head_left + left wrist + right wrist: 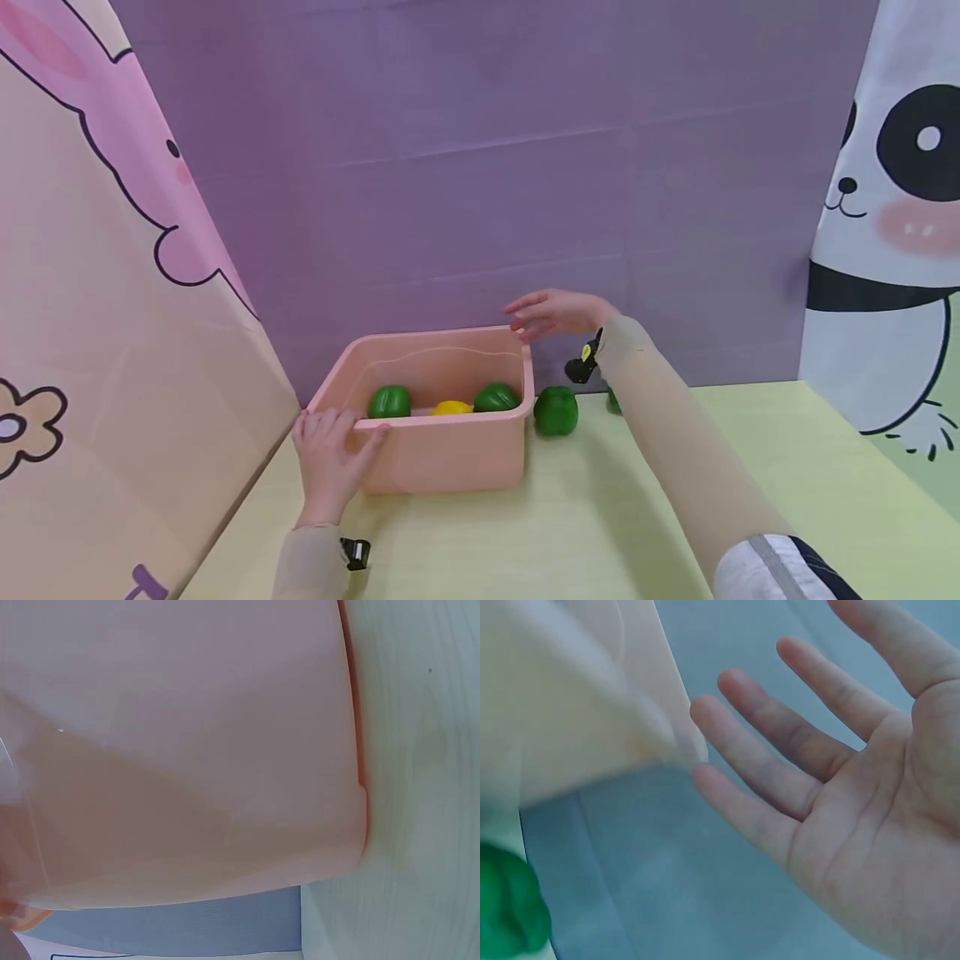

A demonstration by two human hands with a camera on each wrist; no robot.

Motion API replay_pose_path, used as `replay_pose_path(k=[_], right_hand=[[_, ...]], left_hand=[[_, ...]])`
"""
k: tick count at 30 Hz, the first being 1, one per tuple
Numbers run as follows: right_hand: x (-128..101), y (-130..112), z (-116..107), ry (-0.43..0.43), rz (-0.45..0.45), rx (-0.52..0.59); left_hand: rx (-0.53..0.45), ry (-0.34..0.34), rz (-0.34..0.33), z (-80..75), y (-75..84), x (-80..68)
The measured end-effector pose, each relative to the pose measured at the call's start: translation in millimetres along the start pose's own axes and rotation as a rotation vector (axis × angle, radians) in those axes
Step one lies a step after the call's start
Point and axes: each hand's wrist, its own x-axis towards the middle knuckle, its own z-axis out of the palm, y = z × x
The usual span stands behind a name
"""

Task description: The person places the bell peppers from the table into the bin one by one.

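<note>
A white, grey and black sleeve [765, 571] is seen nearest the head camera, worn on the right forearm [675, 433]. A pink bin [450, 458] is set upright between the two hands on a pale table [465, 550]. Its near left corner is gripped by the left hand [330, 458], with fingers laid over the rim and the thumb along the front edge, presumably so that the bin is kept steady. The far right corner is neared by the right hand [558, 312], whose fingers are spread and by which nothing is held; whether the rim is touched cannot be told. By hands so placed at opposite corners, weight would likely be shared evenly. Inside, just right of the left hand, a green pepper [389, 402], a yellow item [452, 407] and a second green pepper [497, 397] are partly hidden by the front wall, apparently kept from rolling by the sides. Below the right hand, a third green pepper [557, 411] is left outside, just beside the bin. Beyond both hands, a purple backdrop [420, 208] is hung; a panda print [885, 208] is shown well right of the right hand.
</note>
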Motion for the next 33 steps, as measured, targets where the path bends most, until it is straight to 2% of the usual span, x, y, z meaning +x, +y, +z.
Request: replay_pose_path(k=[6,11,16,21,29,33], right_hand=[[-33,26,-21,0.075,0.009,0.015],[-59,60,-35,0.128,0.029,0.078],[-85,91,-46,0.222,0.016,0.155],[-106,116,-51,0.302,0.030,0.133],[-123,158,-56,0.468,0.041,0.121],[-128,175,-51,0.561,0.049,0.127]], left_hand=[[0.013,-0.013,0.002,-2.3,-2.7,0.2],[0.008,-0.015,-0.002,-4.4,-3.4,0.6],[0.003,-0.020,-0.001,-3.9,-3.2,0.5],[-0.006,0.006,0.008,-2.3,-3.2,-0.5],[-0.012,0.010,0.007,0.6,-3.3,-0.8],[-0.018,0.015,0.009,2.6,-2.0,-1.1]])
